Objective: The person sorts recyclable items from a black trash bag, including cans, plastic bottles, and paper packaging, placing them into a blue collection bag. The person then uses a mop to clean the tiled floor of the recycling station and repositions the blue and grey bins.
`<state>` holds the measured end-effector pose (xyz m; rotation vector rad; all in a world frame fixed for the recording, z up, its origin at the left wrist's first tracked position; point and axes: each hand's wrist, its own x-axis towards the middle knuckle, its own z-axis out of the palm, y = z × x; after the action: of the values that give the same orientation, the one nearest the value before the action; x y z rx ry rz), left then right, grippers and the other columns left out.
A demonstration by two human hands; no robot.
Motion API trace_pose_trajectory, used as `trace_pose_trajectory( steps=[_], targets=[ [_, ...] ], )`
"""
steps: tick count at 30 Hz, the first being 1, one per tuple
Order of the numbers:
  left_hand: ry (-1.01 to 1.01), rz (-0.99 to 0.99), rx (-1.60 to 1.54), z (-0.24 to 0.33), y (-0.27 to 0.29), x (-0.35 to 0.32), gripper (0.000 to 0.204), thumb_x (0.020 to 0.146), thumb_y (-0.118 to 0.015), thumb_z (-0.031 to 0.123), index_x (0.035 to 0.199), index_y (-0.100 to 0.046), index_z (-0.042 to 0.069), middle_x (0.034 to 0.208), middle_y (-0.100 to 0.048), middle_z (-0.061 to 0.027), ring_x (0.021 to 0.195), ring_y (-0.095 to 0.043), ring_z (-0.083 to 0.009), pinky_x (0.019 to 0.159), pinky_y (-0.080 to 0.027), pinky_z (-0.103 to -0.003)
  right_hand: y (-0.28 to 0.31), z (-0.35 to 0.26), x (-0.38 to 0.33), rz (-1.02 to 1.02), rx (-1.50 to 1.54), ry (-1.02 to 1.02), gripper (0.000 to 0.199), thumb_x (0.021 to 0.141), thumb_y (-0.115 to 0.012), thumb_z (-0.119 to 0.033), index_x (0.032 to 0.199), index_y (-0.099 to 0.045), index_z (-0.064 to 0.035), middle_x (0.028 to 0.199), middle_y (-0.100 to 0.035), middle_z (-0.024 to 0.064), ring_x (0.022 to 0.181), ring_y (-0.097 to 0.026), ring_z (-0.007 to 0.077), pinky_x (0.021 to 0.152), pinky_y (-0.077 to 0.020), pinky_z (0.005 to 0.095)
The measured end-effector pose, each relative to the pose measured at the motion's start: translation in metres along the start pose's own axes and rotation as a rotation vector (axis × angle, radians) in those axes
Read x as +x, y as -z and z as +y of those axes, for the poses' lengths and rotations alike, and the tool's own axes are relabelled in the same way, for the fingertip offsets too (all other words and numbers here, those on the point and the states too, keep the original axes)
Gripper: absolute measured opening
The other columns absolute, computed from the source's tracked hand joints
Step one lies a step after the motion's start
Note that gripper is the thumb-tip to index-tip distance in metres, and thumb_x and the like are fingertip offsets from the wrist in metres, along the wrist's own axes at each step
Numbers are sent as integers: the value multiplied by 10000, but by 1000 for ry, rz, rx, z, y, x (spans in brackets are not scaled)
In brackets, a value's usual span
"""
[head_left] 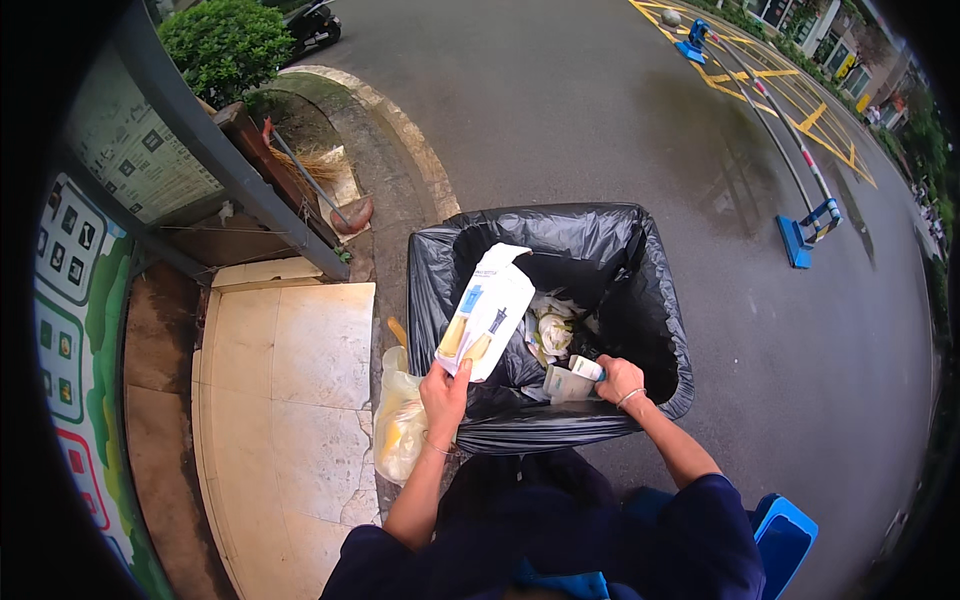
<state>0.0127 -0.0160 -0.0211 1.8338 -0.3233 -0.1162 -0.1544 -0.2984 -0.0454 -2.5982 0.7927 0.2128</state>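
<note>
l hand (445, 392) pinches white carton (487, 312) at its base, long axis to 1 o'clock; r hand (620, 380) fingers closed on small box (568, 383) over lined bin (430, 300).

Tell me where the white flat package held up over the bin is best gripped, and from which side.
Probably its lower edge, from below, as the left hand grips the white flat package: it stands nearly upright over the black-lined bin, so that thin bottom edge suits a pinch.
</note>
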Motion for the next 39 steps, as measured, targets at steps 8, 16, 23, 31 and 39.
trace_pose_trajectory(
  steps=[8, 16, 23, 31, 39],
  targets=[
    [94, -27, -421, 16, 16, -19, 274, 824, -617, 53, 1071, -614, -66, 971, -665, -70, 848, -600, -96, 740, -474, -234, 49, -81, -42, -333, 2111, 11, 517, 745, -616, -52, 1243, -481, -21, 1175, -598, 83, 1056, -582, 220, 844, -479, 332],
    [15, -253, -372, 65, 66, -88, 294, 842, -576, 23, 1126, -598, -49, 1018, -657, -64, 907, -607, -111, 792, -480, -256, -11, -154, -90, -594, 2229, 137, 553, 749, -650, 18, 1268, -459, 15, 1184, -585, 133, 1098, -570, 245, 953, -470, 365],
    [187, -466, -246, 65, 80, -133, 315, 775, -687, 54, 1069, -618, -37, 965, -658, -36, 864, -604, -101, 796, -477, -260, 1, -146, -131, -439, 2120, 197, 488, 742, -666, -43, 1195, -507, 47, 1090, -624, 128, 963, -628, 218, 861, -511, 332],
    [-44, -318, -269, 47, 118, -142, 256, 742, -647, 77, 984, -646, -5, 657, -561, -3, 660, -519, -95, 634, -425, -256, -39, -42, -217, 169, 2174, -14, 476, 744, -699, -58, 1175, -519, 30, 1068, -630, 115, 950, -628, 193, 859, -505, 332],
    [324, -403, -224, 43, 145, -149, 288, 804, -637, 128, 1044, -616, -29, 933, -624, -124, 824, -583, -234, 753, -486, -344, -135, 6, -464, 622, 2212, -456, 544, 765, -716, -93, 1242, -490, 39, 1207, -577, 145, 1123, -556, 243, 991, -429, 380]
  ],
)
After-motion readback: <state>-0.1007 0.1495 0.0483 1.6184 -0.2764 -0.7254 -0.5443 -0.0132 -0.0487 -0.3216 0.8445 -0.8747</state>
